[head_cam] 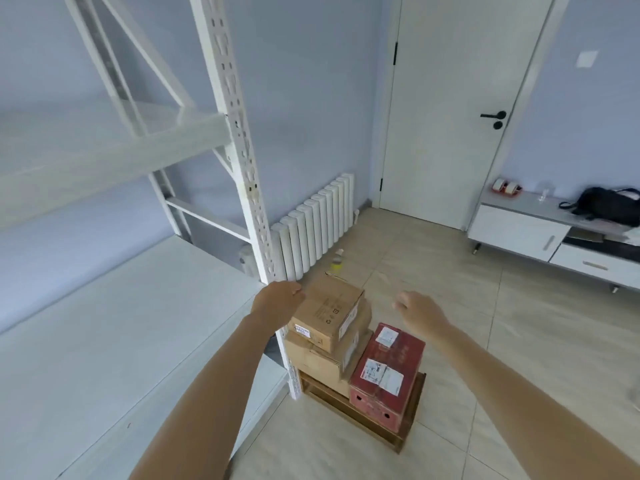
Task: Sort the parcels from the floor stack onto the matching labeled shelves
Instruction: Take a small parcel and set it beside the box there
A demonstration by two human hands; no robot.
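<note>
Your landmark is the white shelving unit, the biggest thing before you; its perforated front post runs from the top of the view down to the floor, and its broad white shelves spread out to the post's left. Behind the post stands a white radiator against the wall. Well to the right of the post is a closed white door with a black handle, and further right again a low white cabinet carrying a black bag and a red tape dispenser.

Just right of the foot of the post, the parcels sit stacked on a low wooden stand on the tiled floor. A larger brown box lies against the post; a smaller brown box rests on top of it, tilted a little. A red box with white labels stands touching the brown ones on the side away from the post.

Your left hand hangs right at the post, over the near left corner of the smaller brown box, fingers curled loosely and gripping nothing. Your right hand hovers above the red box, apart from it, fingers loosely bent and empty.

A small bottle stands on the floor between the radiator and the parcels.
</note>
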